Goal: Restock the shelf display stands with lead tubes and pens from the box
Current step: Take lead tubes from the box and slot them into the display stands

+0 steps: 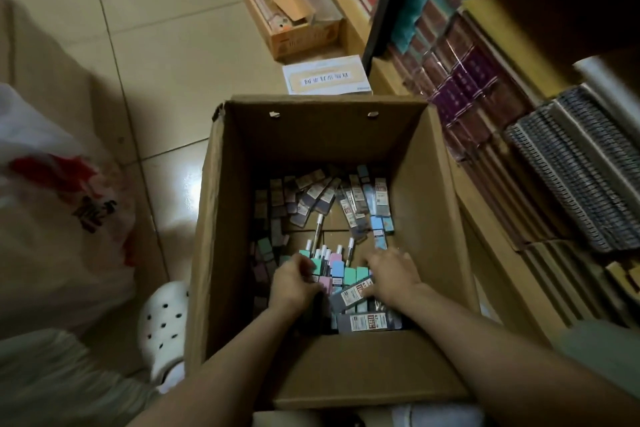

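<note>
An open cardboard box [221, 204] stands on the floor below me, its bottom strewn with flat lead tubes [313, 196] in grey, blue, green and pink, plus a few white-capped pens [317, 230]. Both my arms reach down into it. My left hand [294, 282] is curled around a bunch of pastel lead tubes and pens [329, 265] held upright near the front of the box. My right hand [393, 272] lies palm down on grey lead tubes [349, 296] beside that bunch, fingers spread; whether it grips one I cannot tell.
Shelves [491, 135] of notebooks and spiral pads run along the right. A second open carton [301, 35] and a white packet [325, 76] sit on the tiled floor beyond the box. A white plastic bag [59, 204] and my white clog [162, 326] are at the left.
</note>
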